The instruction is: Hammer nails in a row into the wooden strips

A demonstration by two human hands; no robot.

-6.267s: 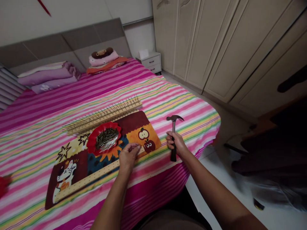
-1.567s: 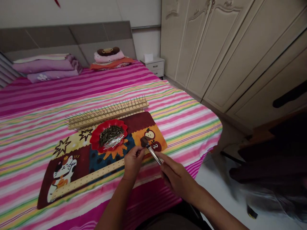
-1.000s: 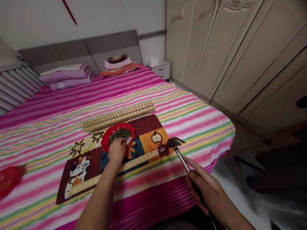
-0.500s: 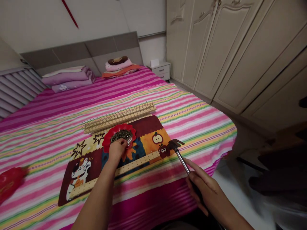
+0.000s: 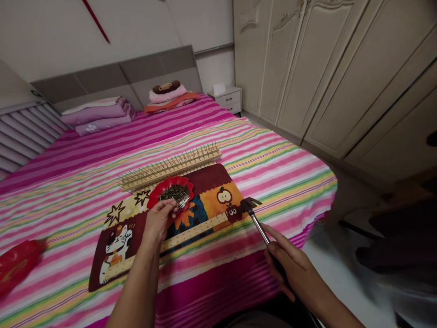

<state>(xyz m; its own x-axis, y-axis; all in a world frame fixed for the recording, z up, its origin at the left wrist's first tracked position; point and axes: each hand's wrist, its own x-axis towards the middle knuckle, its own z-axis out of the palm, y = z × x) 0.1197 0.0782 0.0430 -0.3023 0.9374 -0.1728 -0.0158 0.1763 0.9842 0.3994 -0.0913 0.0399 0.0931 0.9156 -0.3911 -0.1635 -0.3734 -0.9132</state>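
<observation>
My right hand (image 5: pixel 290 262) is wrapped round the handle of a claw hammer (image 5: pixel 258 225). The hammer's dark head hovers by the right edge of a patterned mat (image 5: pixel 211 175). At the near rim of a red scalloped bowl (image 5: pixel 153 197), my left hand (image 5: pixel 160 218) has its fingertips pinched together; what they hold is too small to make out. Many thin nails (image 5: pixel 175 191) fill the bowl. Across the near part of the mat lies a wooden strip (image 5: pixel 194 231) with rows of small holes, partly hidden behind my left forearm. A few nails seem to stand at its right end.
Beyond the bowl lie wooden strips (image 5: pixel 170 170) bristling with upright nails. A red object (image 5: pixel 20 264) rests on the striped bedspread at the left. Folded bedding (image 5: pixel 99 116) sits near the headboard. A wardrobe (image 5: pixel 307 68) and a nightstand (image 5: pixel 228 100) stand to the right.
My left hand has drawn back slightly from inside the bowl towards its near rim, fingers still pinched. The hammer in my right hand has hardly moved.
</observation>
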